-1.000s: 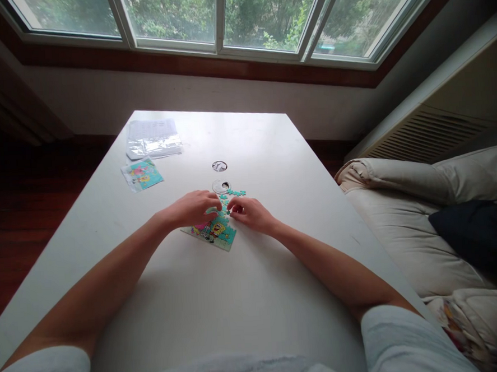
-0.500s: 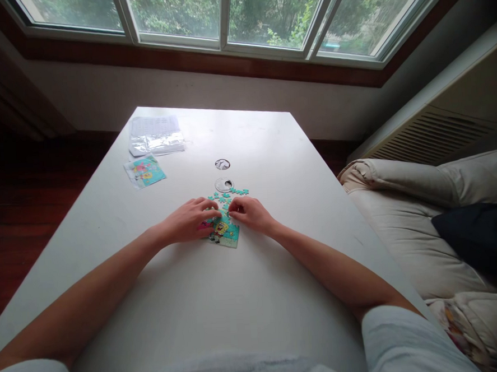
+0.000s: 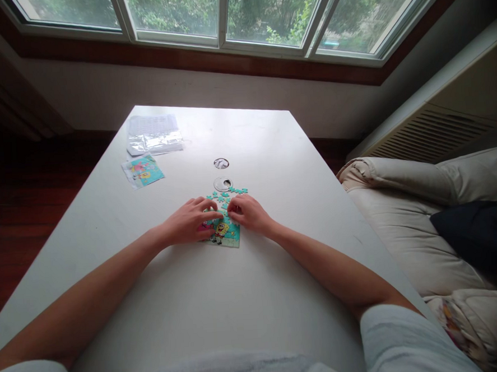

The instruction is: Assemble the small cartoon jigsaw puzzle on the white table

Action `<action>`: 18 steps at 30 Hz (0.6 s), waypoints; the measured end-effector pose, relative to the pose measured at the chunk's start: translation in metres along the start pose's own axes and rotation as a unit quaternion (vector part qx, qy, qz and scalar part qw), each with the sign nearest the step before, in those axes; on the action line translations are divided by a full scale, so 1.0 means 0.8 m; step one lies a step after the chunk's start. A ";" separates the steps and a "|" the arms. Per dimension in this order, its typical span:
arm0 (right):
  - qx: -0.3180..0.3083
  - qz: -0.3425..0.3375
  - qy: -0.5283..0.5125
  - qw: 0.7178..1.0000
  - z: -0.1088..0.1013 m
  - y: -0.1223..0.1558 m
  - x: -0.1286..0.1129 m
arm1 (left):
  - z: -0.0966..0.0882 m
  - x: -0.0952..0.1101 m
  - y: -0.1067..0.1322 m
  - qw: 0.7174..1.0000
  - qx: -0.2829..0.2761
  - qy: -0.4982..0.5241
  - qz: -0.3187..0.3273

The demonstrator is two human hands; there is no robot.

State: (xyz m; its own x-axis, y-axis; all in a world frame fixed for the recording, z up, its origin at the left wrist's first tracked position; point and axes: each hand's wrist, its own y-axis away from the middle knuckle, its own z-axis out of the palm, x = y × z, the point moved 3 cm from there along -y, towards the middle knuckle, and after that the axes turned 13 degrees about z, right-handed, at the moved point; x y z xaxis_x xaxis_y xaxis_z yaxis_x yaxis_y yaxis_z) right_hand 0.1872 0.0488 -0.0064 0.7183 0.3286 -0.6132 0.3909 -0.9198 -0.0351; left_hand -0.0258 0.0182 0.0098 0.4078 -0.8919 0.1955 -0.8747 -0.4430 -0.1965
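Observation:
A partly joined jigsaw puzzle with a yellow cartoon figure on teal lies flat on the white table. My left hand rests over its left side, fingers apart and touching the puzzle, hiding part of the pink area. At the upper right edge of the puzzle my right hand is pinched, thumb against fingertips, on a small puzzle piece mostly covered by the fingers. Just beyond both hands lie several loose teal puzzle pieces.
Behind the pieces are a round cable-hole cover and a round opening in the table. A picture card and a clear plastic bag lie at the far left. A beige sofa stands to the right.
The right fingertips have shifted slightly at the puzzle's upper edge. My left hand stays in place on the puzzle. The whole view has moved a little.

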 end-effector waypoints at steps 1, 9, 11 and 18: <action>0.001 -0.002 0.002 1.000 0.000 0.000 -0.001 | 0.000 0.000 0.000 1.000 0.001 0.001 -0.002; 0.020 -0.024 0.032 0.999 0.000 0.003 -0.002 | -0.002 0.003 0.000 1.000 -0.002 0.006 -0.003; 0.026 -0.023 0.042 0.999 -0.003 0.003 0.000 | -0.003 0.003 0.000 1.000 -0.004 0.008 0.003; 0.041 0.006 0.081 0.996 -0.014 0.000 0.011 | -0.007 0.001 0.002 1.000 -0.008 0.026 0.013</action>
State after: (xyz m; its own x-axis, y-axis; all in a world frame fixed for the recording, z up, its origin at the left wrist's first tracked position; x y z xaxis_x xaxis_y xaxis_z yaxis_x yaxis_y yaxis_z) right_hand 0.2000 0.0539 -0.0026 0.8085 0.3416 -0.4792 0.3383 -0.9361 -0.0965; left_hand -0.0279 0.0172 0.0148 0.3701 -0.8972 0.2408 -0.8895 -0.4170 -0.1866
